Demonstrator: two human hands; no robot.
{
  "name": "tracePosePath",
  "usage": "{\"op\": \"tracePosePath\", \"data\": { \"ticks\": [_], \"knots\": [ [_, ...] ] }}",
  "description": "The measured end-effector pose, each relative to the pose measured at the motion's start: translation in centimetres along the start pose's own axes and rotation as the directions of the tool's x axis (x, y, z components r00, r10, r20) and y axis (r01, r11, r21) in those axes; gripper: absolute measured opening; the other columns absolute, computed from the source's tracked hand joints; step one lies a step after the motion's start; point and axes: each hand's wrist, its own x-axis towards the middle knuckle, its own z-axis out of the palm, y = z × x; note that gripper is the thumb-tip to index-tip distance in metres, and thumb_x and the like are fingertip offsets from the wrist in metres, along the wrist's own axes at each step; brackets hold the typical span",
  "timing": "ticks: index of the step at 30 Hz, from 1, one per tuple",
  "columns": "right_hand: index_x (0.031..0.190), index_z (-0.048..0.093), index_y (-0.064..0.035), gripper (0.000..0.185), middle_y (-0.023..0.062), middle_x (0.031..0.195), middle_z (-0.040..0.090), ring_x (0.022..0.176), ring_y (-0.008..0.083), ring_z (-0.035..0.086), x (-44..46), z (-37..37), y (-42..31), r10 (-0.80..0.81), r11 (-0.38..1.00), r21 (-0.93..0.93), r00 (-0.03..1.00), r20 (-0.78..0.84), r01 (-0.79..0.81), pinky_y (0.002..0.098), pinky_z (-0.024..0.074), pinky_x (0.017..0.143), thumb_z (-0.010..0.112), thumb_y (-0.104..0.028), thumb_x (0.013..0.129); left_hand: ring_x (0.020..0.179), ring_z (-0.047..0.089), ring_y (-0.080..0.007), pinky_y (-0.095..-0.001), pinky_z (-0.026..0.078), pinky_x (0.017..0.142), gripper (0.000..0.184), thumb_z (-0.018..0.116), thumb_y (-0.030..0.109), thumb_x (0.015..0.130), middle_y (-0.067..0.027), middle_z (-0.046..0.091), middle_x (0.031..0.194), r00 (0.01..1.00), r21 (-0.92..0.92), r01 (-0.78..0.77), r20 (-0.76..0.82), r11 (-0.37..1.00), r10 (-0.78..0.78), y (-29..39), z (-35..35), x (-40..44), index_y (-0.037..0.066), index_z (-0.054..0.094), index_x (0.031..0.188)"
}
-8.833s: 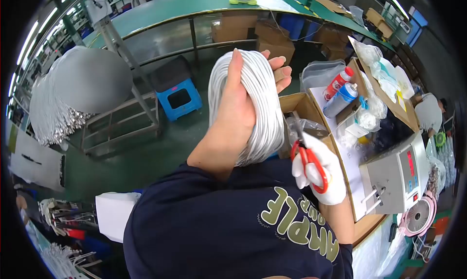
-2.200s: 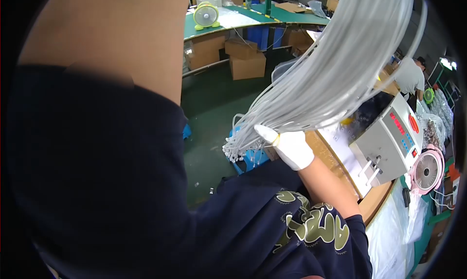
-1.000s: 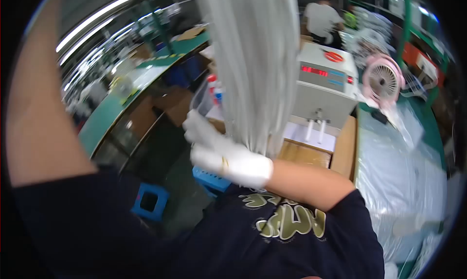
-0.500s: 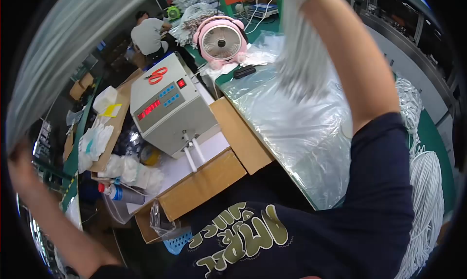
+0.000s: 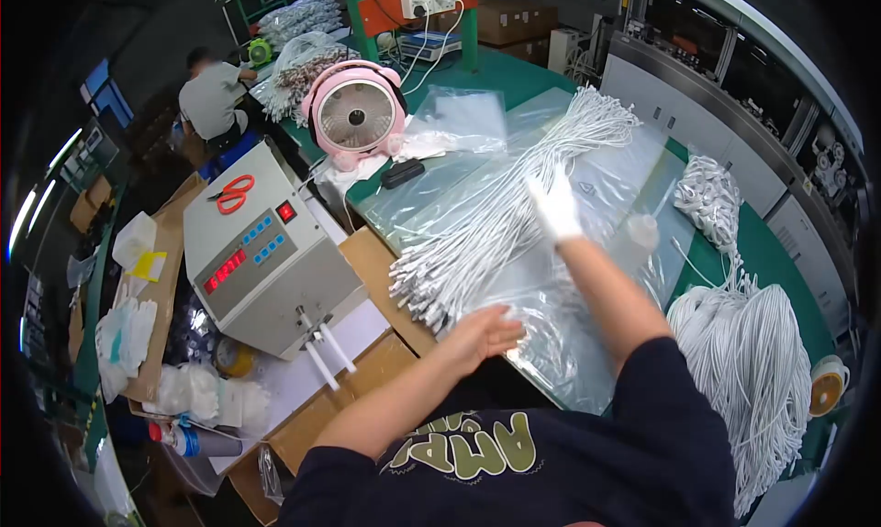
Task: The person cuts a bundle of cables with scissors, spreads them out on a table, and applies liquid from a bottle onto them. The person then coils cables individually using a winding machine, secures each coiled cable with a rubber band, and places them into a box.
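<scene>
A long bundle of white cables (image 5: 500,224) lies diagonally across clear plastic sheets (image 5: 587,343) on the green table, its near ends fanned out. My right hand (image 5: 556,207), in a white glove, is at the bundle's right side, touching it, with two fingertips apart. Bare and empty, my left hand (image 5: 484,334) hovers by the near cable ends, its fingers spread and slightly bent. Red-handled scissors (image 5: 235,195) rest on top of the grey machine with a red display (image 5: 275,252), left of the bundle.
A pink fan (image 5: 355,114) and a black object (image 5: 402,173) stand behind the bundle. More white cables (image 5: 743,371) hang over the right edge, near a cup (image 5: 829,385). Cardboard trays (image 5: 367,380) surround the machine. A seated person (image 5: 213,100) is at the far left.
The cable bundle, earlier held up and swung through the air, now lies on the plastic sheets. My left hand has come down from the far left. The view has turned right; the scissors left my right hand earlier.
</scene>
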Motion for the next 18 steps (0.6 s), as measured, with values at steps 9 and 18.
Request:
{"op": "tracePosePath", "data": {
  "ticks": [9, 18],
  "knots": [
    [0.132, 0.047, -0.0050, 0.064, 0.0196, 0.131, 0.045, 0.124, 0.0396, 0.038, -5.8, 8.6, -3.7, -0.436, 0.747, -0.333, 0.802, 0.408, 0.575, 0.0495, 0.0278, 0.106, 0.060, -0.045, 0.084, 0.144, 0.013, -0.0364, -0.0574, 0.009, 0.113, 0.077, 0.061, 0.041, 0.086, -0.0220, 0.024, 0.151, 0.712, 0.929, 0.213, 0.065, -0.303, 0.699, 4.8, -3.4, 5.1, 0.007, 0.028, 0.147],
    [0.129, 0.047, -0.0023, 0.064, 0.0150, 0.118, 0.051, 0.111, 0.0332, 0.050, -10.6, -0.6, -3.8, -0.314, 0.832, -0.315, 0.856, 0.411, 0.457, 0.0425, 0.0438, 0.091, 0.068, -0.037, 0.079, 0.133, 0.032, -0.0411, -0.0553, 0.027, 0.106, 0.077, 0.065, 0.045, 0.081, -0.0246, 0.037, 0.141, 0.754, 0.883, 0.116, 0.219, -0.454, 0.619, 0.9, -2.9, 2.4, 0.012, 0.036, 0.145]
  ]
}}
